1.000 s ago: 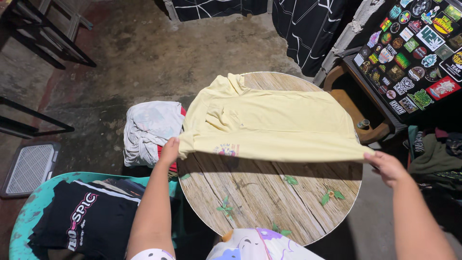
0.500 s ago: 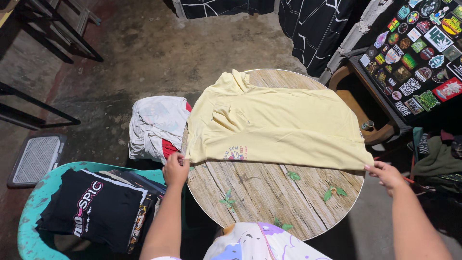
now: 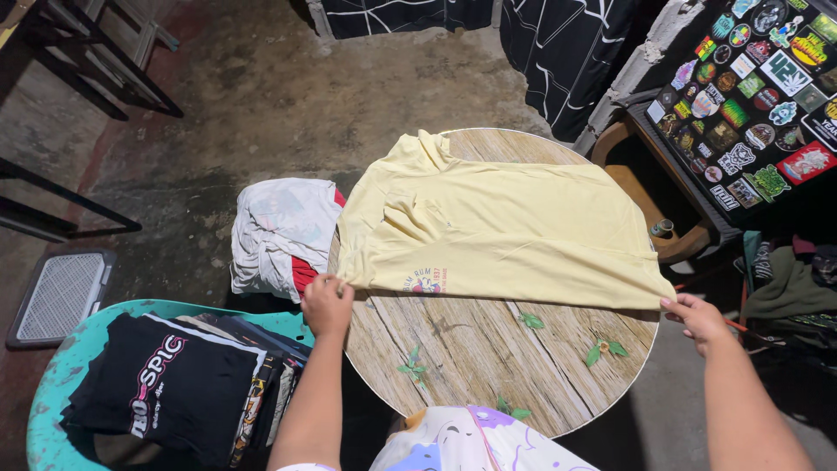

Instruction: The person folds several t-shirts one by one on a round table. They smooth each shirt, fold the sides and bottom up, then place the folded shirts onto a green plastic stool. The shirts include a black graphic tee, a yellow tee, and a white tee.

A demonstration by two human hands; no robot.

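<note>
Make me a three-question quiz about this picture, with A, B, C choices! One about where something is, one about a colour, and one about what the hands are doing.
1. Where does the folded black shirt lie?
A. on the round table
B. on the turquoise chair
C. on the floor

2. What colour is the shirt spread on the round table?
A. pale yellow
B. red
C. blue

3. What are the two hands doing?
A. resting flat on the table
B. each pinching a corner of the yellow shirt's near edge
C. holding a cup

Answers:
1 B, it sits on the turquoise chair at lower left.
2 A, the cloth is pale yellow.
3 B, the left hand and right hand grip opposite ends of the edge.
</note>
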